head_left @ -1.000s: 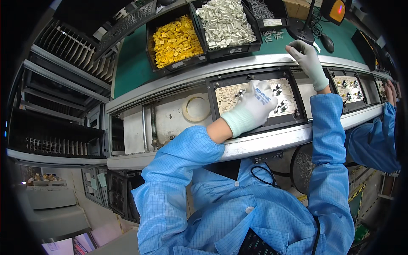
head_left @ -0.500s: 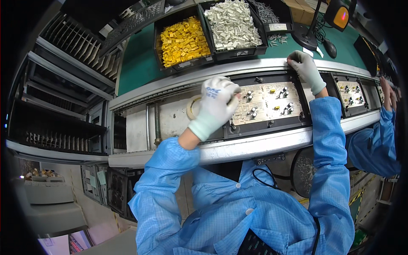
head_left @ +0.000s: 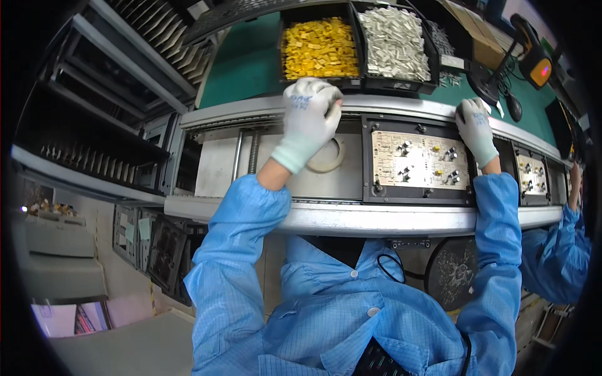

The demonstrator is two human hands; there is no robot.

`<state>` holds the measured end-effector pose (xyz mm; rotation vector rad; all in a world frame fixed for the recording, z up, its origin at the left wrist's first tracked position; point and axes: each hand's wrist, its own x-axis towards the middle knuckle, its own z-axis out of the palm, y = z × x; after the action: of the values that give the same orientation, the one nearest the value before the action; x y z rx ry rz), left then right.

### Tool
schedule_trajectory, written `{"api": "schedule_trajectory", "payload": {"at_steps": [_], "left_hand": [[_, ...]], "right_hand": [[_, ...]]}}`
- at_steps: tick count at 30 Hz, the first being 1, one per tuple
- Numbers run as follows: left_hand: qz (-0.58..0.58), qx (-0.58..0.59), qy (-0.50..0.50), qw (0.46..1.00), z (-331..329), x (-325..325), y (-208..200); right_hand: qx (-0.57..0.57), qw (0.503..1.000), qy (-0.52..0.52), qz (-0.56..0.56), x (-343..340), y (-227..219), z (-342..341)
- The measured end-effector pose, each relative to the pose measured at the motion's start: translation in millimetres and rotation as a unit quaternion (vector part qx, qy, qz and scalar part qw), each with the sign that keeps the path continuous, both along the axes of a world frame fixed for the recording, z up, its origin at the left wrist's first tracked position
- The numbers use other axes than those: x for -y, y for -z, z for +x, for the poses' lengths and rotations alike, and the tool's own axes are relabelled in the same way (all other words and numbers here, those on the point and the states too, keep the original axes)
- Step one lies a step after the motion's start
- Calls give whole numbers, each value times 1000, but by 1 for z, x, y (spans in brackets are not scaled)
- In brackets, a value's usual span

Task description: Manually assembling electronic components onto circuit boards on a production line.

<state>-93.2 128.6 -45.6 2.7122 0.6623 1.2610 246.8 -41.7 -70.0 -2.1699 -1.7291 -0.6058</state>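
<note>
My left hand (head_left: 307,119), in a white glove, is raised over the conveyor's far rail, just in front of the bin of yellow parts (head_left: 320,50). Its fingers are curled together, and whatever they may hold is hidden. To the right, my gloved right hand (head_left: 476,130) rests at the far rail with curled fingers, beside the black carrier frame (head_left: 370,156). Nothing can be made out in its grasp. A pale circuit board (head_left: 419,164) with black capacitors and small yellow parts lies in that frame. Partly behind my left wrist, a cream ring like a tape roll (head_left: 338,156) lies on the conveyor bed.
A bin of white parts (head_left: 395,47) adjoins the yellow one on the green bench (head_left: 241,66). A scanner on a stand (head_left: 536,66) and a mouse (head_left: 514,108) are at the back right. Another framed board (head_left: 530,175) lies farther right, near a co-worker's sleeve (head_left: 558,250).
My left hand has moved from the board's left edge up to the far rail by the yellow bin. My right hand stays by the rail. The whole view has shifted.
</note>
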Motion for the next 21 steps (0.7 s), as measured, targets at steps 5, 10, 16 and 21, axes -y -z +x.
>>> {"api": "schedule_trajectory", "payload": {"at_steps": [5,10,16,21], "left_hand": [[88,5,-85,993,18,-40,-10],[22,-207,-184,961,45,-78,-28],[46,-321,-182,928,57,-79,-47],[59,-382,-212,898,77,-57,-57]], "right_hand": [[-71,996,5,62,11,-21,-7],[-359,932,-38,-28,20,-34,-44],[-559,812,-118,-117,26,-53,-97],[-557,811,-121,-131,17,-33,-109]]}}
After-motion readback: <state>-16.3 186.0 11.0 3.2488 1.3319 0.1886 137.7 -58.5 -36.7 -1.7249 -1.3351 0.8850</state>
